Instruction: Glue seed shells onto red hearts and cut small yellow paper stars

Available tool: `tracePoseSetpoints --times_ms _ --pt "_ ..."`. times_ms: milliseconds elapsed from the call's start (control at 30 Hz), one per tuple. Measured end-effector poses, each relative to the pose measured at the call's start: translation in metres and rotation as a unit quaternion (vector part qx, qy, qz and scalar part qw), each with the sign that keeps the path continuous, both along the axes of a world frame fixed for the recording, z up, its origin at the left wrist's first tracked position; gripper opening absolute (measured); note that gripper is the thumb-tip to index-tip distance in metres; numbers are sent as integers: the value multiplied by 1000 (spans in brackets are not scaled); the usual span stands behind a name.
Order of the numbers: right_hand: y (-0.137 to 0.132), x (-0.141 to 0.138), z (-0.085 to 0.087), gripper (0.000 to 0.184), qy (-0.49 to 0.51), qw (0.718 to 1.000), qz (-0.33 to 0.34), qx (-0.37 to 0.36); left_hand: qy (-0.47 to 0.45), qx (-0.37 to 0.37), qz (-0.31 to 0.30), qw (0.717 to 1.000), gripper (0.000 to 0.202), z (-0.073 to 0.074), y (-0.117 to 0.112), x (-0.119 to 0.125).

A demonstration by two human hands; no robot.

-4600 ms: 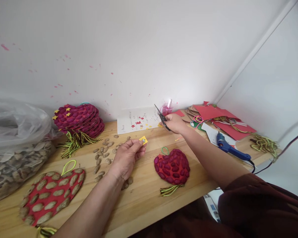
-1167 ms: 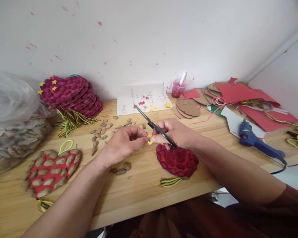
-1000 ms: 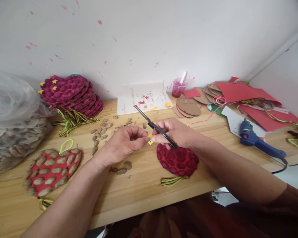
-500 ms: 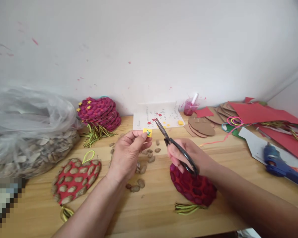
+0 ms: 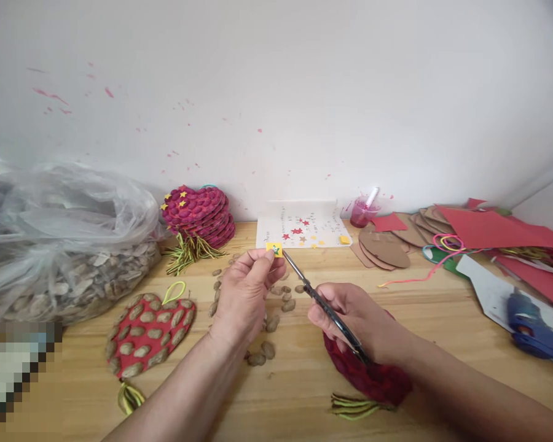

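Note:
Between the thumb and fingers of my left hand [image 5: 246,285] is a small yellow square of paper [image 5: 271,246] with a green star on it. My right hand [image 5: 357,316] grips black-handled scissors [image 5: 309,290], whose tips reach the right edge of the square. Whether the blades have it between them I cannot tell. Below my right hand lies a dark red, bumpy decoration [image 5: 373,379] with a yellow-green tassel, partly hidden by the hand and scissors. Loose peanuts [image 5: 268,350] are scattered around my left hand. Left of my forearm is a red heart [image 5: 148,319] covered in peanuts.
A plastic bag of peanuts [image 5: 96,270] stands at the left. Against the wall are stacked purple hearts [image 5: 200,212], a white sheet with cut stars [image 5: 276,224] and a cup of pink paint [image 5: 362,215]. Cardboard pieces [image 5: 384,245], red sheets [image 5: 502,230] and a blue glue gun [image 5: 529,325] lie at the right.
The scissors have moved down and left, from above and right of the yellow square to its edge, and their blades look closer together. The view has shifted slightly.

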State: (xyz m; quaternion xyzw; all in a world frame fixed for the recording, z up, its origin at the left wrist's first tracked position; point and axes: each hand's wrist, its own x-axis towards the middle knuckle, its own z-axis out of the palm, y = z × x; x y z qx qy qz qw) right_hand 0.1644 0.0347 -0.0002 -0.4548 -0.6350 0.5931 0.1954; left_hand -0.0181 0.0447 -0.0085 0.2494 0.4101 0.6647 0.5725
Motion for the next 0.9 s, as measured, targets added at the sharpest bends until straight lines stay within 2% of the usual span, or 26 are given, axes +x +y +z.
tracePoseSetpoints --times_ms 333,900 --pt "-7 -7 -12 42 18 999 -36 -19 4 20 29 999 18 -10 -5 9" --pt "-9 -14 -11 40 -14 999 -34 -15 -6 -9 61 998 20 -14 -8 17"
